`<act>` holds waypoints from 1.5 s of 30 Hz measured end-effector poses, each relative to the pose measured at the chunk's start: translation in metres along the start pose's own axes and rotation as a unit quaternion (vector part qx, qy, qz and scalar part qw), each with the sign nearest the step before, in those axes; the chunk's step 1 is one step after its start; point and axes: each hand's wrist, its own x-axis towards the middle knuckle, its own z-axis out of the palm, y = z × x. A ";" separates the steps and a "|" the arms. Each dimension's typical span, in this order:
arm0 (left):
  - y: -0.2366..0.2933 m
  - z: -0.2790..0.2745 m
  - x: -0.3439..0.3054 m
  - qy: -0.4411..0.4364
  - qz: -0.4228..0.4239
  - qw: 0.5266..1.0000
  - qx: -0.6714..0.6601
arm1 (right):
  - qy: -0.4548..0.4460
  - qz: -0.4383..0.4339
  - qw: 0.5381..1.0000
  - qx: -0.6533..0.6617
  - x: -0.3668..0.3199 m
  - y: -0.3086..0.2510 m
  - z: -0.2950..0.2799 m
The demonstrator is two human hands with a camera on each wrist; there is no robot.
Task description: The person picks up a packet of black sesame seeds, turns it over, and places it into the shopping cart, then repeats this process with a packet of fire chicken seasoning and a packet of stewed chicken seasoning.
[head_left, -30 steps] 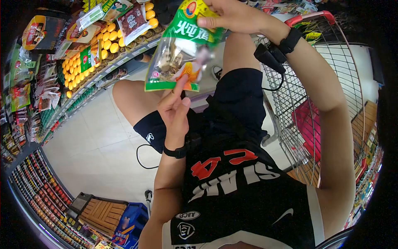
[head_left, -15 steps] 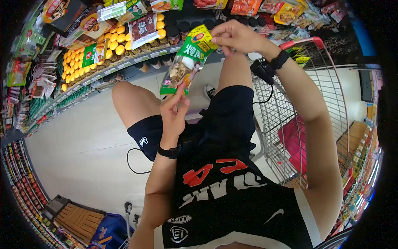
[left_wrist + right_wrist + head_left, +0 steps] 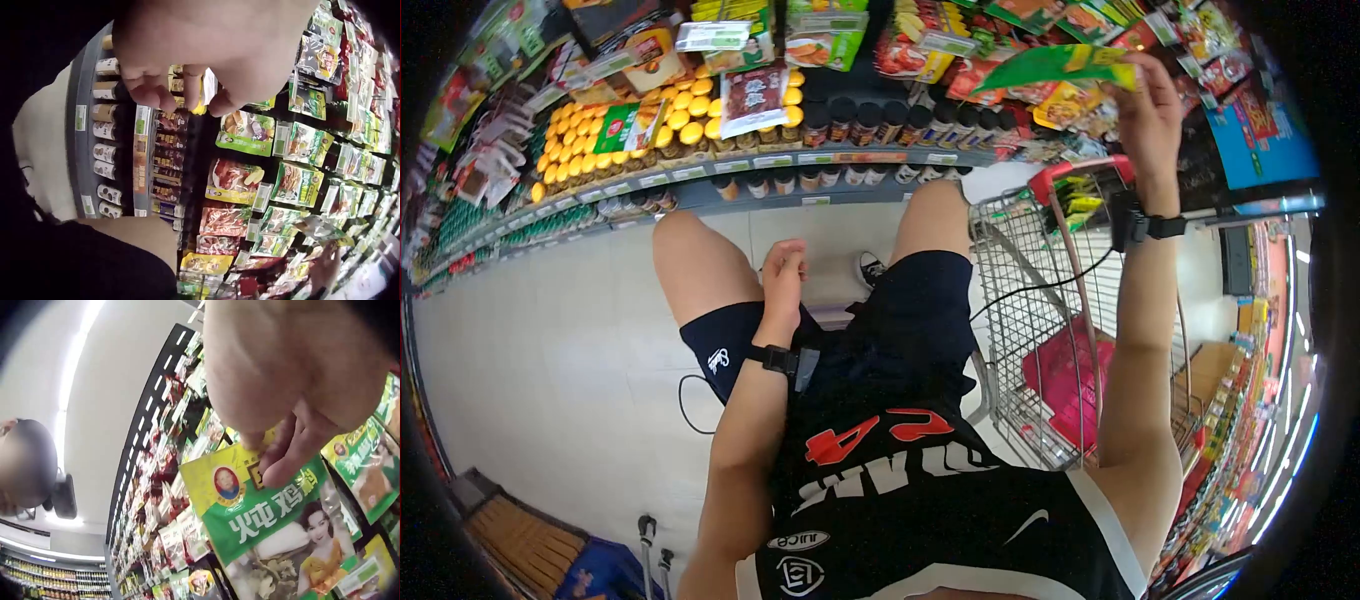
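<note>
My right hand [image 3: 1150, 115] is raised at the front right and pinches a seasoning packet [image 3: 1050, 68] by its yellow top edge. In the right wrist view the green-and-yellow packet [image 3: 253, 525] hangs below the thumb, its clear window showing dried pieces. Similar packets [image 3: 369, 465] hang on the rack close beside it. My left hand [image 3: 783, 275] is over my right-left lap gap, near the left knee, its fingers loosely bent around nothing. The left wrist view shows that same hand [image 3: 212, 50] in front of the shelves.
A wire shopping cart [image 3: 1025, 290] with a red handle stands at my right, a pink bag [image 3: 1068, 385] inside. Ahead are shelves of jars with yellow lids [image 3: 690, 105] and dark-lidded bottles [image 3: 865, 125]. A blue crate [image 3: 605, 570] lies at the lower left.
The packet has moved right and up toward the hanging packets in my right hand. My left hand has let go of its lower end and dropped back. The view has turned rightward.
</note>
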 end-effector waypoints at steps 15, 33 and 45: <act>-0.007 0.029 0.001 -0.103 -0.123 0.986 -0.052 | 0.065 0.254 0.951 -0.161 -0.128 0.032 -0.145; -0.015 0.015 0.007 -0.066 -0.128 0.988 -0.055 | -0.014 0.339 0.888 -0.312 -0.204 0.218 -0.141; -0.018 0.023 0.008 -0.091 -0.118 0.988 -0.037 | 0.126 0.332 0.927 -0.123 -0.206 0.198 -0.120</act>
